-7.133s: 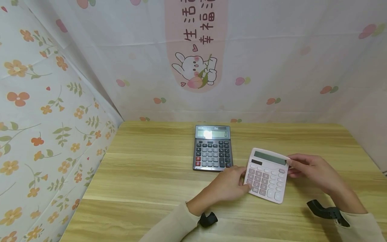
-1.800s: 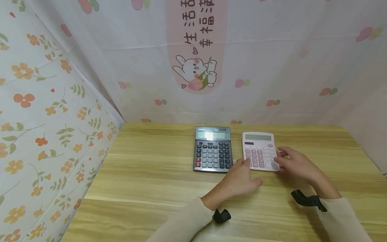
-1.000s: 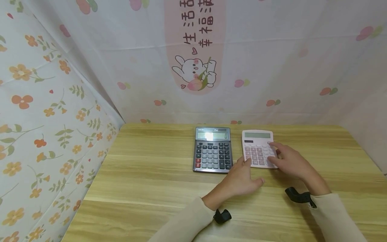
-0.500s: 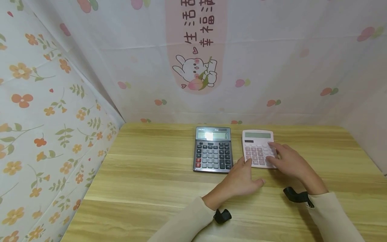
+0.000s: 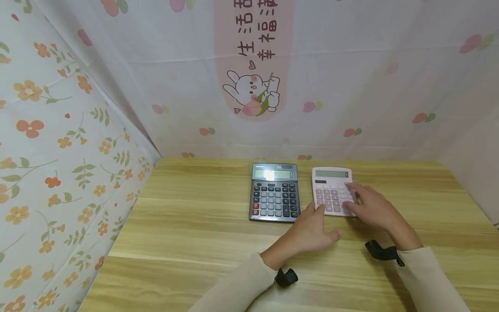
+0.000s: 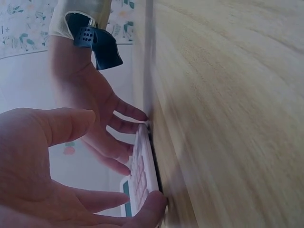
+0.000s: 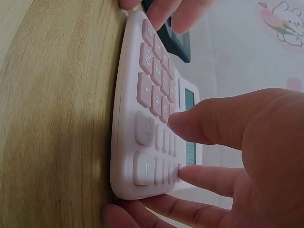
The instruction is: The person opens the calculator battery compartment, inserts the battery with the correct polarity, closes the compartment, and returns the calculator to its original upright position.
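Note:
A pink calculator (image 5: 331, 182) lies flat on the table, its display lit with a 0. My right hand (image 5: 372, 208) is over its right side; the index fingertip presses a key below the display, seen also in the right wrist view, where the thumb (image 7: 209, 121) hovers at the keys and other fingers lie along the side edge. My left hand (image 5: 309, 232) touches the calculator's lower left corner with its fingertips, thumb stretched away. Left of it lies a dark grey calculator (image 5: 274, 197), also showing 0, close to the left fingers.
The wooden table (image 5: 187, 242) ends at a printed cloth backdrop (image 5: 351, 86) behind the calculators. A flowered cloth (image 5: 70, 164) hangs along the left side. Black straps (image 5: 383, 252) sit on both wrists.
The pink calculator, earlier tilted between both hands, has moved back and left and now stands straight beside the grey one. Its blank display has lit up under my right index finger.

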Motion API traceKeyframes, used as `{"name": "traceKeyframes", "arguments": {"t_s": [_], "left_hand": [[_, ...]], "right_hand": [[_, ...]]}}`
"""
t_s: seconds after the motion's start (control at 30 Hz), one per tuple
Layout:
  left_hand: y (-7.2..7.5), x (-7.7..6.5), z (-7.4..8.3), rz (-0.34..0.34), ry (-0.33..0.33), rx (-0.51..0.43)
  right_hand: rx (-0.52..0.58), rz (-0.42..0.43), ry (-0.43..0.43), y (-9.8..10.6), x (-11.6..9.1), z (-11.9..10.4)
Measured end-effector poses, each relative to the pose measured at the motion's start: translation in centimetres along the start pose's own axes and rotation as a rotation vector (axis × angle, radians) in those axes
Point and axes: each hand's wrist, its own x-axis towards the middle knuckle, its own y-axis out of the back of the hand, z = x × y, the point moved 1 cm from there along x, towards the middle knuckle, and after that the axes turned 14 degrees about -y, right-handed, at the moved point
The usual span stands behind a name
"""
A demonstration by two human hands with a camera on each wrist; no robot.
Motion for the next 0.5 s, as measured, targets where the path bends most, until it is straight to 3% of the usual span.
{"name": "traceKeyframes", "arguments": {"t_s": [0.27,0.5], "left_hand": [[0.0,-0.4,-0.4,-0.052,-0.036,-0.037],[0.3,-2.5,-0.8,-0.114,-0.163,0.014]], "right_hand": [[0.035,-0.014,0.005,0.1,-0.1,0.6],[0.033,-0.019,-0.002,0.3,-1.1,1.5]]}}
